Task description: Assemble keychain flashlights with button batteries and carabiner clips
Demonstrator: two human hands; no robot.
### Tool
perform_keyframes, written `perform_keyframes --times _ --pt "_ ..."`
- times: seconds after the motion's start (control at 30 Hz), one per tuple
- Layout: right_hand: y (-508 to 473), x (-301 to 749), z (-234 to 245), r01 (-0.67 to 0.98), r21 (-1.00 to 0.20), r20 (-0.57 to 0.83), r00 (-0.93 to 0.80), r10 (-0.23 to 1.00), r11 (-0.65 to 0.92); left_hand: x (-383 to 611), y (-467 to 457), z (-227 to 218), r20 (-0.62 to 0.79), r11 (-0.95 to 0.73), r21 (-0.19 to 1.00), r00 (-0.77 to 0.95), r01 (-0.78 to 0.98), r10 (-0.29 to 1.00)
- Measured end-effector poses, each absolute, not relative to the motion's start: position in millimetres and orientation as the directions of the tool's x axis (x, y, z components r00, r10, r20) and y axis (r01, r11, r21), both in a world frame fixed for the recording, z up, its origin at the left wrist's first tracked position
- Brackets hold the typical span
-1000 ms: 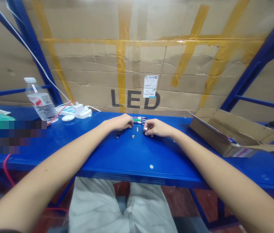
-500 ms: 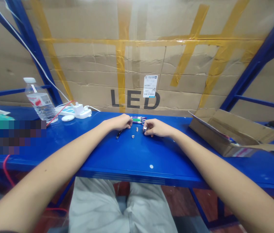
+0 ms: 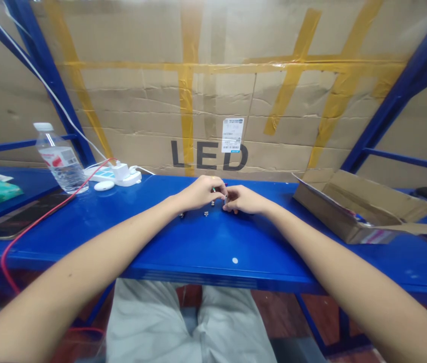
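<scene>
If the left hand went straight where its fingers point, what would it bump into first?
Probably the small shiny piece held by the right hand, or that hand's fingers. The left hand is so close it may already be touching; I can't tell.

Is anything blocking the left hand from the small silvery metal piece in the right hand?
Nothing visible. The left hand is close beside the small silvery metal piece in the right hand; whether it touches is unclear. A loose shiny metal part lies on the blue tabletop nearer the person, not between them.
</scene>
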State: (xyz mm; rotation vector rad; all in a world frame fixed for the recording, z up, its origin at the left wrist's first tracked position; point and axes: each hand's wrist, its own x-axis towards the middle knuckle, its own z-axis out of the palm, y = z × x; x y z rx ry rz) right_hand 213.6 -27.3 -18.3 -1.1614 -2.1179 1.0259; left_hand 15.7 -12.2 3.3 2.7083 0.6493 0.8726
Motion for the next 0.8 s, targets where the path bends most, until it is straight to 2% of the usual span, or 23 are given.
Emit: perform_keyframes --times 0.3,0.5,0.7,0.8 --pt "-26.2 212.9 -20.5 0.443 -0.832 0.088 -0.488 0.869 0.333 9.1 -2.3 3.7 0.473 -0.905 0.318 0.780 0.283 0.410" --pt "-29.6 208.5 -19.0 0.412 -0.854 0.107 -0.459 0.882 0.318 9.0 -8.2 7.1 0.443 -0.817 0.448 0.703 0.364 0.556" --pt "-33.2 200.6 -17.1 0.378 -0.879 0.136 -0.385 0.913 0.290 10.4 -5.4 5.9 0.452 -0.791 0.457 0.659 0.407 0.601" --pt "-32.7 198.3 -18.5 0.454 -0.843 0.179 -0.271 0.946 0.290 9.4 0.0 5.8 0.482 -0.722 0.587 0.559 0.365 0.675"
